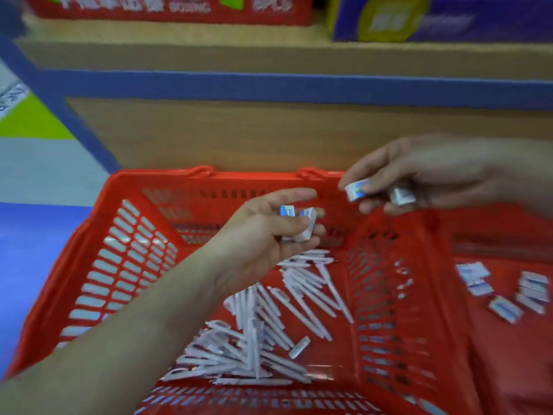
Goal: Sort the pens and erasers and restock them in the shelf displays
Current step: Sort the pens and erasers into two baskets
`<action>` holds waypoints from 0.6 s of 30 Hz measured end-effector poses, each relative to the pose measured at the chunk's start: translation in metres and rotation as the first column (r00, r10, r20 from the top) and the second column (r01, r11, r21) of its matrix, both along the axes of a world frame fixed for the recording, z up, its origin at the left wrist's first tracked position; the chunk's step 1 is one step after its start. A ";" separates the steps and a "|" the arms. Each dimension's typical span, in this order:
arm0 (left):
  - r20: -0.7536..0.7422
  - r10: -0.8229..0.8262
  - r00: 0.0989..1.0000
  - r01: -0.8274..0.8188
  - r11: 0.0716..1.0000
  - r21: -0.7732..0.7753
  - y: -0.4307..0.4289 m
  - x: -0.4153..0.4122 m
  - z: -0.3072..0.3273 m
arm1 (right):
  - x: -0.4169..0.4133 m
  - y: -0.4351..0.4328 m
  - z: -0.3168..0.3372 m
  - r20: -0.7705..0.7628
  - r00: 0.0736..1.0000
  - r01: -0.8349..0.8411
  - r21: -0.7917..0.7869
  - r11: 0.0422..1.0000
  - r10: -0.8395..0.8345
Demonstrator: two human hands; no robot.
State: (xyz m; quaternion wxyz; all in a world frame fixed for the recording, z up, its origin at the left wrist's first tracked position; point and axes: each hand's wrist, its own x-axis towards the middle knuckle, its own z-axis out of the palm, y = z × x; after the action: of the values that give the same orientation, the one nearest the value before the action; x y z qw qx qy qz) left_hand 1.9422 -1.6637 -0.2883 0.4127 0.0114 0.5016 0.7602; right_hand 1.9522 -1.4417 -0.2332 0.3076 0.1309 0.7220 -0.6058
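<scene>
A red plastic basket (pixel 125 265) fills the lower view, with several white pens (pixel 269 319) heaped on its floor and one loose eraser (pixel 300 347) among them. My left hand (pixel 269 232) hovers over the basket and holds white erasers with blue labels (pixel 305 224) in its curled fingers. My right hand (pixel 419 175) is higher, above the basket's far right corner, and pinches another such eraser (pixel 357 190), with a wrapped one (pixel 401 196) behind it. Several more erasers (pixel 505 289) lie on a red surface to the right of the basket.
A wooden shelf unit with a blue rail (pixel 299 88) stands just behind the basket. On the shelf above sit a red box (pixel 167 10) and a purple box (pixel 449 19). A blue and grey floor (pixel 36 220) shows at the left.
</scene>
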 end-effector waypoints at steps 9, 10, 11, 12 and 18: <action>-0.238 -0.496 0.835 0.414 0.851 -0.322 0.166 0.068 0.032 | 0.161 0.151 -0.042 0.122 0.677 0.736 -0.132 0.664 -0.726; -0.227 -0.526 0.820 0.440 0.831 -0.340 0.178 0.074 0.028 | 0.175 0.156 -0.057 0.162 0.621 0.783 -0.161 0.600 -0.767; -0.212 -0.547 0.810 0.459 0.817 -0.349 0.186 0.078 0.025 | 0.184 0.157 -0.070 0.193 0.569 0.821 -0.192 0.538 -0.799; -0.200 -0.552 0.810 0.466 0.811 -0.354 0.192 0.081 0.021 | 0.191 0.156 -0.079 0.220 0.529 0.846 -0.215 0.489 -0.819; -0.192 -0.338 0.921 0.271 0.912 -0.309 0.150 0.058 0.019 | 0.177 0.150 -0.066 -0.005 0.553 0.826 -0.130 0.549 -0.833</action>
State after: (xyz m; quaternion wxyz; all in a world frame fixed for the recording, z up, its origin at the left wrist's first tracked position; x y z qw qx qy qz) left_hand 1.9997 -1.5136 -0.2692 0.4604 0.1246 0.6410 0.6014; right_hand 2.1289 -1.2919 -0.2995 -0.0315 0.4183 0.5493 -0.7227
